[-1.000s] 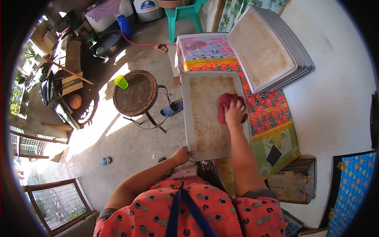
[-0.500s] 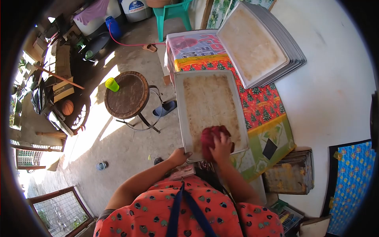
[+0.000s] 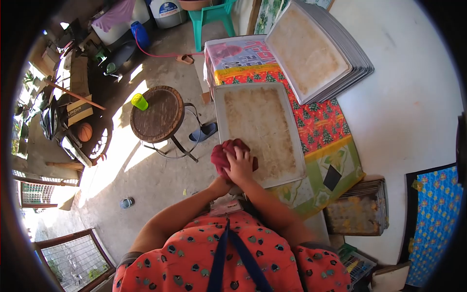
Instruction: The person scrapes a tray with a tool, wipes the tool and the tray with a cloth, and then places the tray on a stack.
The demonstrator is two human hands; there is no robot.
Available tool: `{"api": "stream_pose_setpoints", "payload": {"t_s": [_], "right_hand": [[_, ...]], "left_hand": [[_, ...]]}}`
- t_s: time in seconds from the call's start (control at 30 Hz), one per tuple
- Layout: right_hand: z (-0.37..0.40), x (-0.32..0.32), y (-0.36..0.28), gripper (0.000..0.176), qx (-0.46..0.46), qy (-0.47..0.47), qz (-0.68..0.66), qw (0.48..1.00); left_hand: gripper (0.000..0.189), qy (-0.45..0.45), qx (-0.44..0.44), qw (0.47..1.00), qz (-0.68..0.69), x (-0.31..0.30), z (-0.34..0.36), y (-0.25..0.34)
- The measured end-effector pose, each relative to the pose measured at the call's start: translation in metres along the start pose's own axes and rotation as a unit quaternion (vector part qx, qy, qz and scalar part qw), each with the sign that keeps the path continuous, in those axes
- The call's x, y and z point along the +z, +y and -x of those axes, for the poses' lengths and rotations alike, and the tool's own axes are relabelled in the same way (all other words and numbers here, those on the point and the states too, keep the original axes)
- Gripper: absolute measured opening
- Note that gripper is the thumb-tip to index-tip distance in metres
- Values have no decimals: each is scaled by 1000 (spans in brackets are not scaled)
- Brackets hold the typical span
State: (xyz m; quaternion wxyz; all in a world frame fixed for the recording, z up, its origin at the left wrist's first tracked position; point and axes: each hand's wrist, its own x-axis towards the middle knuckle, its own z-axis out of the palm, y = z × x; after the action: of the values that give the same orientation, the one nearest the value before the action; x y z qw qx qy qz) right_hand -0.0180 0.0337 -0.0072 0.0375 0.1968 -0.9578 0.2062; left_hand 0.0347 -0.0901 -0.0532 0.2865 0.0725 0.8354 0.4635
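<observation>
A flat baking tray [image 3: 262,121] with a brown-stained surface and pale rim lies on the covered table in front of me. My right hand [image 3: 240,165] presses a dark red cloth [image 3: 220,158] onto the tray's near left corner, fingers closed over the bunched fabric. Right beside it, my left hand [image 3: 221,186] grips that same corner at the edge; its fingers are partly hidden by the cloth and my right hand. Behind the tray, a stack of similar trays [image 3: 311,53] leans at an angle, the front one stained light brown.
Printed table coverings [image 3: 318,124] show around the tray. More trays [image 3: 357,209] stand low at the right by the white wall. Left of the table is a round stool [image 3: 158,114] bearing a lime-green cup [image 3: 139,101]. A slipper [image 3: 203,132] and a green chair [image 3: 211,22] stand farther off.
My right hand has slid the red cloth leftward and slightly up, from the tray's near middle to its near left corner, next to my left hand. The tray stays in place.
</observation>
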Motion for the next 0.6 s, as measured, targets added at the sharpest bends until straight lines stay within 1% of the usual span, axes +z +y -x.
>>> {"api": "stream_pose_setpoints", "payload": {"t_s": [0.03,0.07,0.13,0.17,0.27,0.37,0.47,0.5,0.6], "right_hand": [[1,-1,1,59,-18,2,-19,1000],[2,-2,4,60,-35,2,-40,999],[-2,-10,15,60,-7,73,-147,986],[-2,-15,23,60,9,105,-200,974],[-8,-48,50,58,39,181,-98,978],[-6,-51,88,59,102,200,-19,974],[14,-53,101,63,156,156,42,974],[24,-48,106,68,158,130,36,978],[58,-53,87,70,155,48,59,985]], "left_hand": [[34,-15,67,991,-118,1,-3,-5],[34,21,70,995,-70,9,-2,-8],[35,89,76,993,25,24,2,-8],[37,25,22,999,-26,26,2,-21],[41,-100,-117,988,-19,0,24,28],[43,-95,-80,992,8,10,28,9],[39,-134,-166,970,116,8,36,12],[38,-151,-201,960,123,6,37,17],[34,-73,-98,987,106,10,47,25]]}}
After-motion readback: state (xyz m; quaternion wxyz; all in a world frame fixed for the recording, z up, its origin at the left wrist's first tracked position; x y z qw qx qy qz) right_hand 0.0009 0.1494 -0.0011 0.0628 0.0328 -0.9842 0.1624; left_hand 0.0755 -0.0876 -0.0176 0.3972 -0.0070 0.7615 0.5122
